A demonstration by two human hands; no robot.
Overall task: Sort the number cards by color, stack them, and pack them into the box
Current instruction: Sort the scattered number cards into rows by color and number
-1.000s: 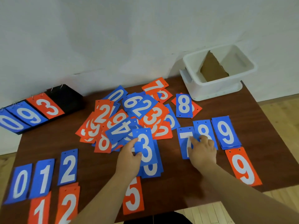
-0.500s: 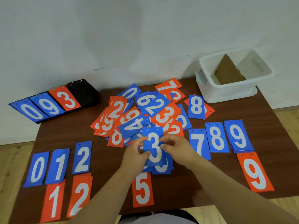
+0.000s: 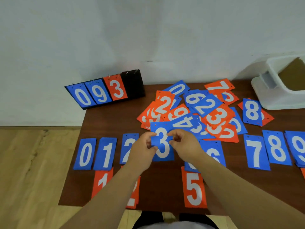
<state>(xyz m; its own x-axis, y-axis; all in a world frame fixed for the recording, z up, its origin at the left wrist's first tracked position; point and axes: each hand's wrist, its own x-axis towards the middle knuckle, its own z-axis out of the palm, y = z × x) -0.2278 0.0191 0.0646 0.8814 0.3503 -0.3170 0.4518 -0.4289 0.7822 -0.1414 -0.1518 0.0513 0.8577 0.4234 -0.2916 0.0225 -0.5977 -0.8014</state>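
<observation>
Blue 3 card (image 3: 162, 146): blue rectangle with a big white 3 and small punched holes along its top edge, face up and upright. It sits over the middle of the counter (image 3: 158, 187), toward the near edge, in the gap between the laid-out blue 2 (image 3: 127, 146) and blue 6 (image 3: 212, 152). I cannot tell whether more than one card is in the grip.
Left hand (image 3: 143, 146): pinches the card's left edge, thumb on the face, fingers curled behind.
Right hand (image 3: 184, 144): pinches the right edge the same way; both bare forearms reach in across the near edge.
Sorted row: blue 0 (image 3: 85, 153) and blue 1 (image 3: 105, 153) toward the left edge, blue 7 (image 3: 256, 152), blue 8 (image 3: 277, 147) and blue 9 (image 3: 297, 147) toward the right edge.
Near edge: red 1 (image 3: 102, 180), red 2 (image 3: 134, 194) and red 5 (image 3: 194, 189), partly under the arms.
Loose pile (image 3: 198, 113): red and blue cards overlapping at all angles, just behind the hands.
Box (image 3: 272, 90): white plastic, at the far right corner, cut off by the frame.
Scoreboard stand (image 3: 105, 91): black, at the far left corner, showing 0, 9, 3.
</observation>
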